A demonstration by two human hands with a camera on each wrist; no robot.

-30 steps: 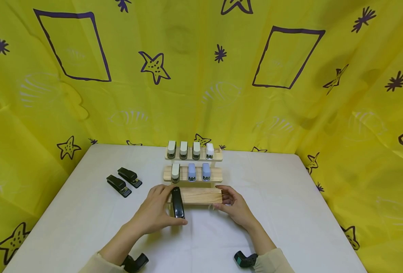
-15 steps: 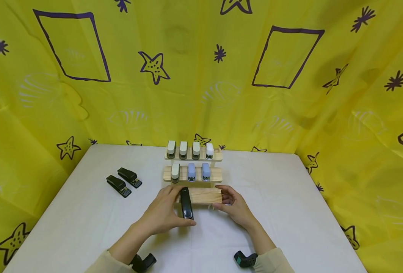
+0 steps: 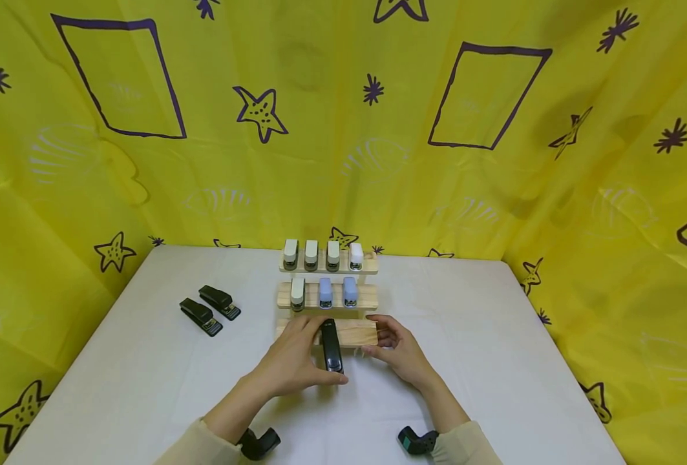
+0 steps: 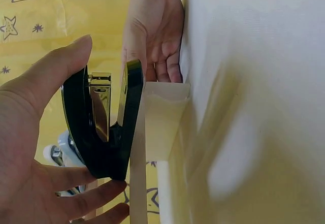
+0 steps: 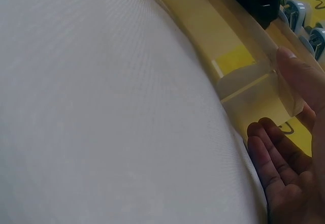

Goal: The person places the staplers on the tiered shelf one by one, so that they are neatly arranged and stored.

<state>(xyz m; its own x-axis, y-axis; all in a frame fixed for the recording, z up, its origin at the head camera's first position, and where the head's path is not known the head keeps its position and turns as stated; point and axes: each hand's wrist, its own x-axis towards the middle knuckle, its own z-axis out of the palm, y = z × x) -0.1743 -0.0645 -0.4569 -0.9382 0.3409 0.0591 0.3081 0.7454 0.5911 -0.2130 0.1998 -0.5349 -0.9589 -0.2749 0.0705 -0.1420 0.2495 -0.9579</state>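
In the head view my left hand (image 3: 291, 363) holds a black stapler (image 3: 331, 345) between thumb and fingers, at the lowest tier of a wooden three-tier stand (image 3: 359, 332). From the left wrist view, the stapler (image 4: 76, 127) has its arms spread in a V, with its base along the board. My right hand (image 3: 406, 356) grips the right end of that tier, thumb at the front corner and index finger at the back one. Its other fingers (image 5: 264, 155) curl loosely beneath the board in the right wrist view.
Two more black staplers (image 3: 201, 316) lie on the white table (image 3: 483, 361) to the left. Pale green staplers (image 3: 311, 256), a white one (image 3: 356, 257) and light blue ones (image 3: 326, 292) stand on the upper tiers. A yellow patterned curtain (image 3: 320, 174) surrounds the table.
My left hand has moved the black stapler rightward along the lowest tier, from its left end to about the middle. The right hand has stayed at the stand's right end.
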